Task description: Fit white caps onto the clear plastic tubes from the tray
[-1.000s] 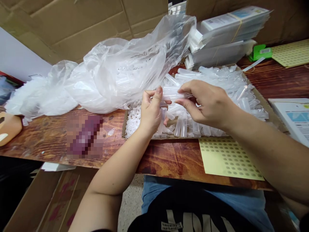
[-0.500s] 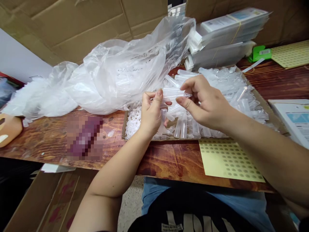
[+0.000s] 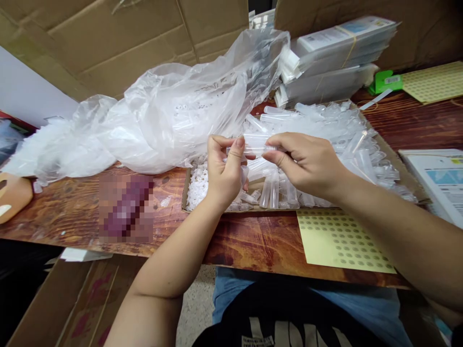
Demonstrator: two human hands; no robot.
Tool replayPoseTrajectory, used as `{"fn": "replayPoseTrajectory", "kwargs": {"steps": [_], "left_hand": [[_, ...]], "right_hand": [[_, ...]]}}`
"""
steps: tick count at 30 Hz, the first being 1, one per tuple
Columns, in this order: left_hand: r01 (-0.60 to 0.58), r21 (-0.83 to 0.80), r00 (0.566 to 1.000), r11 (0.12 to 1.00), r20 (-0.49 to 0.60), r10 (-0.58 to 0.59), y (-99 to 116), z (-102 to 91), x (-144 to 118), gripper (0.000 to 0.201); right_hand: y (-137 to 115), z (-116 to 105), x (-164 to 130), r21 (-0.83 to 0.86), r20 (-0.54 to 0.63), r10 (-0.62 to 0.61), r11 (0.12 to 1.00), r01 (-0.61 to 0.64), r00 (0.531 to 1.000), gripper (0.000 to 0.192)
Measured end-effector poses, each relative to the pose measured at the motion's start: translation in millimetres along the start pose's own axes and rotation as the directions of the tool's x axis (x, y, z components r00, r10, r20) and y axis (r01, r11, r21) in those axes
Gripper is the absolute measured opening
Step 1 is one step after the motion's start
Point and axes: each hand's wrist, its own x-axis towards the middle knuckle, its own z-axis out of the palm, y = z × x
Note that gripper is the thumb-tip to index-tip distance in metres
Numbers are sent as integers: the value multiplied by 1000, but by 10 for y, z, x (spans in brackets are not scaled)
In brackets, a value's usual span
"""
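Observation:
My left hand [image 3: 224,171] and my right hand [image 3: 307,161] meet over a shallow cardboard tray [image 3: 185,190] heaped with clear plastic tubes [image 3: 336,132] and small white caps [image 3: 198,185]. Both hands pinch one clear tube [image 3: 255,143] lying level between them, the left at its left end, the right at its right end. My left palm also seems to hold further tubes that poke down below the fingers.
A big crumpled clear plastic bag [image 3: 173,106] lies behind the tray. A yellow sticker sheet [image 3: 340,238] lies at the front right of the wooden table [image 3: 72,207]. Bundled flat packs [image 3: 333,58], a green tool [image 3: 385,81] and printed paper [image 3: 437,178] are to the right.
My right hand opened off the tube half a second ago and has closed on its right end again. The left hand stayed in place holding the tube.

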Motion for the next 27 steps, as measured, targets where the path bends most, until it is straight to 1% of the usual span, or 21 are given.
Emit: {"fn": "replayPoseTrajectory", "kwargs": {"steps": [1,2,3,4,5,6,7,8,9,10,12,13,14,15,16,17,18,21,23,25,27], "left_hand": [[-7,-1,1000,1000,-4,7,11,-1,-15,35],[-14,4,1000,1000,-3,14,21,-7,-29,33],[-20,13,1000,1000,6,20,27,-17,-39,32],[-24,27,1000,999,20,24,31,-29,-47,32],[-28,43,999,999,36,26,33,-41,-51,32],[-31,58,998,998,48,29,32,-51,-52,32],[-32,71,998,997,56,28,31,-56,-50,33],[-27,79,998,996,59,23,29,-56,-45,34],[-19,81,998,997,56,14,28,-49,-38,34],[-2,79,999,997,53,-3,28,-37,-28,34],[57,60,997,997,41,-59,34,-7,5,34],[96,44,995,994,30,-97,43,6,28,35],[138,21,990,990,14,-138,55,14,56,36],[181,-7,983,983,-4,-181,70,17,86,37],[225,-42,974,973,-21,-226,88,12,119,38],[267,-83,962,960,-33,-271,107,2,152,40],[310,-128,948,942,-36,-316,127,-14,185,42],[425,-280,898,861,13,-439,187,-79,275,41],[482,-373,866,793,68,-495,223,-131,327,36],[503,-426,853,752,107,-510,250,-190,374,38],[485,-440,865,756,117,-488,261,-256,421,43]], "right_hand": [[-15,-6,-1,141,57,122,982,-129,991,30],[-32,-14,-1,283,138,235,922,-266,962,37],[-51,-24,2,401,232,319,830,-389,919,43],[-72,-36,7,482,318,370,730,-485,873,48],[-96,-50,14,529,384,400,644,-553,832,51],[-120,-66,23,549,426,421,584,-599,801,53],[-145,-83,33,552,446,437,553,-624,781,53],[-168,-103,46,540,448,447,554,-633,774,53],[-189,-126,61,509,429,453,594,-623,782,51],[-205,-154,80,451,380,453,670,-589,806,49],[-216,-225,125,233,201,408,863,-448,891,40],[-206,-268,151,80,80,354,929,-360,932,34],[-183,-314,176,-82,-45,287,954,-290,957,26],[-149,-361,199,-227,-154,221,941,-253,963,20],[-103,-407,218,-343,-236,173,906,-249,956,15],[-51,-448,230,-431,-288,145,863,-263,946,14],[2,-482,236,-500,-313,134,819,-283,940,19],[111,-524,212,-644,-275,156,702,-303,949,47],[107,-500,183,-705,-221,134,662,-253,966,62],[51,-437,161,-718,-106,65,686,-122,992,56],[-25,-337,146,-641,100,-18,764,78,995,41]]}}
